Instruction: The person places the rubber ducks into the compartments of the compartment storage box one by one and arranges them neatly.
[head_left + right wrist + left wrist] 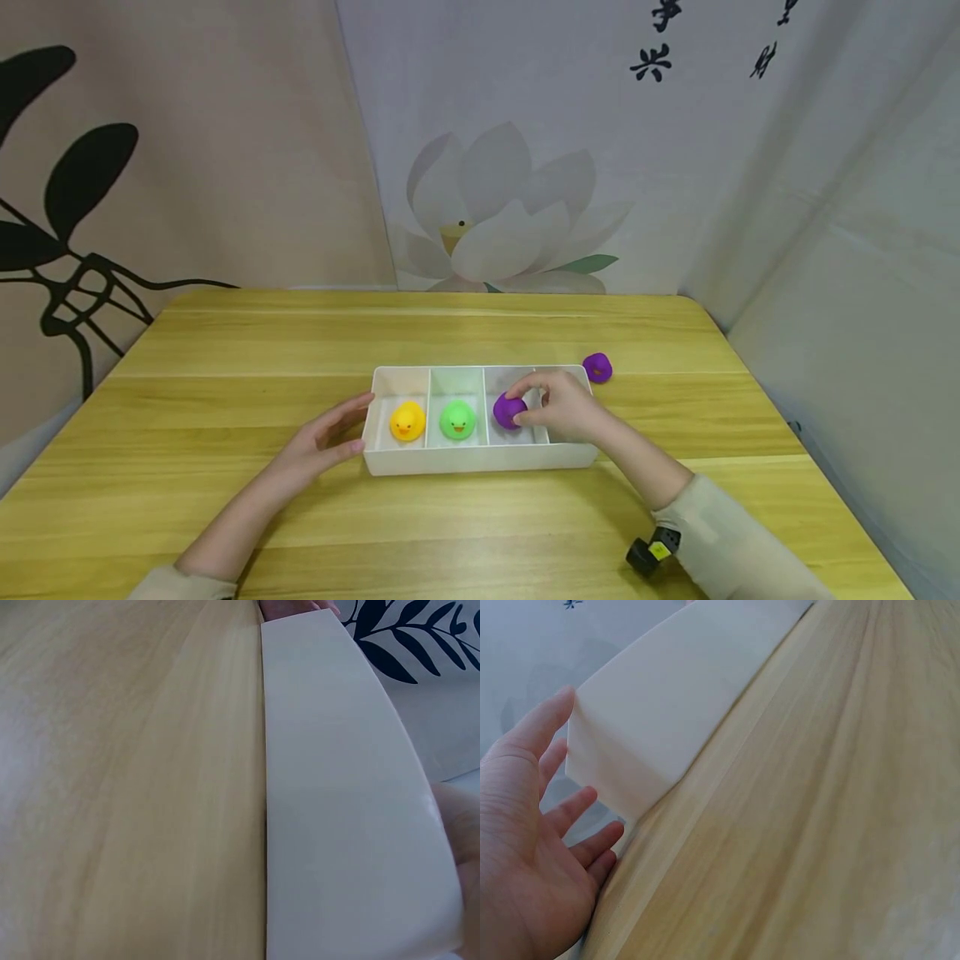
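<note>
A white divided box stands on the table, its long side toward me. In its leftmost compartment sits a yellow toy duck head, and a green toy duck head is in the one beside it. My right hand reaches over the right end and pinches a round purple toy between thumb and fingers, inside the third compartment. Part of the rightmost compartment is hidden under that hand. My left hand rests its spread, relaxed fingertips at the box's left end; the left wrist view shows the thumb at the corner.
A purple ring-like object lies on the wooden table just beyond the box's back right corner. Printed curtains hang behind the table and along its right side. A small black device hangs at the right sleeve.
</note>
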Available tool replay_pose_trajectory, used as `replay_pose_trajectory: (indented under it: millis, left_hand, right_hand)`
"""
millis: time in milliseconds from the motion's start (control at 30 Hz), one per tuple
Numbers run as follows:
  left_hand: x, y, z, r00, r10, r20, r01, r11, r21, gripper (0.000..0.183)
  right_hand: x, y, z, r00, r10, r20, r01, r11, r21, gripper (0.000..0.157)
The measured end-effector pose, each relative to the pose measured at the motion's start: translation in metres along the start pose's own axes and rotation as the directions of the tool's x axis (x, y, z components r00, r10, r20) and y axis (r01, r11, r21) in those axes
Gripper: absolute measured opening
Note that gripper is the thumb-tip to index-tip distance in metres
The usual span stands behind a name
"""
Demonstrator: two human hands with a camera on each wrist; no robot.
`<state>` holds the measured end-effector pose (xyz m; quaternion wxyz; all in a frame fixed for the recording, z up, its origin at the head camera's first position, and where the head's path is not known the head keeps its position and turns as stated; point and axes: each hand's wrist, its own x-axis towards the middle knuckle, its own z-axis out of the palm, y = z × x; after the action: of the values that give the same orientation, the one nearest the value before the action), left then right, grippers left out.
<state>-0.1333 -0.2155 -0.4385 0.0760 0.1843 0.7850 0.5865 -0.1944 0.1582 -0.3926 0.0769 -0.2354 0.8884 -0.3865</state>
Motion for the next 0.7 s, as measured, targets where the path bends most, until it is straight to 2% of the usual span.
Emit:
replay_pose_trajectory:
  millis: [267, 467, 700]
  left_hand:
    - [-0.0008, 0.0007, 0.0004, 1.000, -0.007, -0.002, 0.007, 1.000, -0.011, 0.058]
    - [-0.0004, -0.0002, 0.0000, 1.000, -0.015, 0.003, 0.015, 1.000, -0.008, 0.058]
    - [-0.0001, -0.0003, -0.0008, 1.000, -0.012, 0.008, 0.012, 1.000, -0.018, 0.058]
  right_hand:
    - [0.0015, 0.0005, 0.0015, 0.999, -0.041, 0.014, 0.042, 0.998, -0.050, 0.024]
    - [0.0025, -0.0006, 0.0011, 0.999, -0.031, 0.044, 0.033, 0.998, -0.049, 0.023]
    - [0.0033, -0.0023, 0.0015, 0.999, -0.004, 0.043, 0.007, 0.998, -0.068, 0.022]
